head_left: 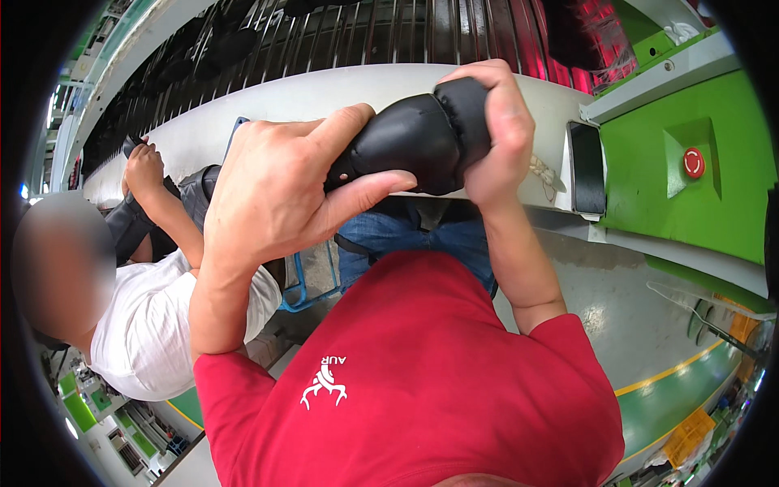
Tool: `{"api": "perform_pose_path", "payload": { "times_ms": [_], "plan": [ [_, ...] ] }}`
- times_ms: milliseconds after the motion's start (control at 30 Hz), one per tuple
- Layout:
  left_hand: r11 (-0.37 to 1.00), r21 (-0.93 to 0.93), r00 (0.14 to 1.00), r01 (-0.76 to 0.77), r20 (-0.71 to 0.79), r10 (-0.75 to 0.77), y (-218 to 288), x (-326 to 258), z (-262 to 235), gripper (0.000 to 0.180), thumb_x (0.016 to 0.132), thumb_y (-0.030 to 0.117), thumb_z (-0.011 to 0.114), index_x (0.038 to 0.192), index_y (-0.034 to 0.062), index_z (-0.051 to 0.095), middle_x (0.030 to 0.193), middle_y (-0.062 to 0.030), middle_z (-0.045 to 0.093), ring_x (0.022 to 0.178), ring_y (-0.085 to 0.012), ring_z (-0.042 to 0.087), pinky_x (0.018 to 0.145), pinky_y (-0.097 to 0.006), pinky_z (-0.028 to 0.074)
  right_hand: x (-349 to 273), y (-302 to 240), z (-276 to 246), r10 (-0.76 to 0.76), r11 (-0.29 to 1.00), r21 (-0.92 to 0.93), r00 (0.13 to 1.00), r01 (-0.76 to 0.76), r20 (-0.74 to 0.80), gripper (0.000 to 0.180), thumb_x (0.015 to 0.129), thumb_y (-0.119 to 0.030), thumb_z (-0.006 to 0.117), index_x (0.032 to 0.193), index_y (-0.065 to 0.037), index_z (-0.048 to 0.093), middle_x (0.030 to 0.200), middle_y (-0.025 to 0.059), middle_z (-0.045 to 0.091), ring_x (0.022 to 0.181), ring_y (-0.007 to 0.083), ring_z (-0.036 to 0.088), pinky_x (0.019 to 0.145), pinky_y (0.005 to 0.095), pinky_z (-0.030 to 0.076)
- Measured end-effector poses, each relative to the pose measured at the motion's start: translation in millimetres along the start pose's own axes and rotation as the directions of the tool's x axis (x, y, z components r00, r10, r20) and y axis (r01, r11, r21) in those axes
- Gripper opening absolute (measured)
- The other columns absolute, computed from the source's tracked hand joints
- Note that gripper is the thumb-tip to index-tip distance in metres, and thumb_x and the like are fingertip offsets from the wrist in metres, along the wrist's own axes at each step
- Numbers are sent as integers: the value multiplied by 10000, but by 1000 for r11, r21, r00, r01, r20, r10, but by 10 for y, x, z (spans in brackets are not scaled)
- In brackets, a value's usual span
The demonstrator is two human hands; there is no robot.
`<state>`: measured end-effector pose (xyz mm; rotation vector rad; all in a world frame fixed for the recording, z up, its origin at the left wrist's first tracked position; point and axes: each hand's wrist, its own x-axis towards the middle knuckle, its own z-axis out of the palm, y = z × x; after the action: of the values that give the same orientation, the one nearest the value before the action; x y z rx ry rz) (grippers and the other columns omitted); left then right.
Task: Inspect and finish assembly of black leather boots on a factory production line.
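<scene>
Both my hands hold a black padded leather-like piece (403,142) above the pale work ledge. It is smooth and rounded, with a puckered seam near its right end and a small light spot low on its left part; I cannot tell its exact kind. My left hand (280,183) grips the left end, thumb along the near side and the other fingers mostly hidden behind. Around the right end my right hand (505,134) is closed, its fingers curled over the far side and top.
Behind the pale ledge (308,97) runs a bed of metal rollers (389,40) with dark pieces at the far left. A black phone (586,166) lies right, beside a green machine panel (649,174) with a red button (693,162). A person in white (162,333) works at left.
</scene>
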<state>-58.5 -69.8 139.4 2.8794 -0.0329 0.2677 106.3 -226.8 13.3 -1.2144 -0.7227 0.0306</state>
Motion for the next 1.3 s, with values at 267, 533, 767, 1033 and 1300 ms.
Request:
{"api": "perform_pose_path", "payload": {
  "times_ms": [267,533,767,1033,1300],
  "plan": [
    [996,54,998,-64,5,64,2,66,21,600,898,462,922,1185,-32,740,685,-158,683,576,-365,689,567,-416,510,173,-43,-96,-209,969,-85,954,231,213,473,1081,-386,485,1081,37,698,957,140,645,827,248,624,767,375,502],
    [997,50,998,-62,-18,63,-10,64,48,576,894,448,928,1156,-30,743,693,-139,681,586,-338,696,563,-406,512,235,-121,-175,-239,921,-221,914,320,327,393,1104,-339,518,1114,17,686,971,171,633,823,317,642,765,415,530],
    [995,37,989,-98,-103,101,197,-157,143,639,840,472,944,1180,-27,738,689,-95,656,594,-282,693,554,-386,523,75,-249,-316,-272,878,-249,854,409,444,444,1085,-396,561,1174,25,667,1049,202,650,892,361,660,801,448,550],
    [990,74,969,-123,-206,136,470,-608,328,747,744,479,970,1202,-84,792,1053,-209,826,882,-332,835,739,-380,684,-463,-130,-313,-508,861,128,810,493,295,660,1012,-614,723,1182,16,621,1157,182,639,1000,304,642,814,404,583],
    [988,70,964,-135,-219,147,440,-725,394,695,820,497,917,1209,-69,810,1091,-229,835,930,-344,841,738,-353,678,-415,-141,-294,-451,889,267,813,372,368,626,1045,-623,678,1144,-5,667,1112,154,655,933,282,651,750,403,570]
  ]
}}
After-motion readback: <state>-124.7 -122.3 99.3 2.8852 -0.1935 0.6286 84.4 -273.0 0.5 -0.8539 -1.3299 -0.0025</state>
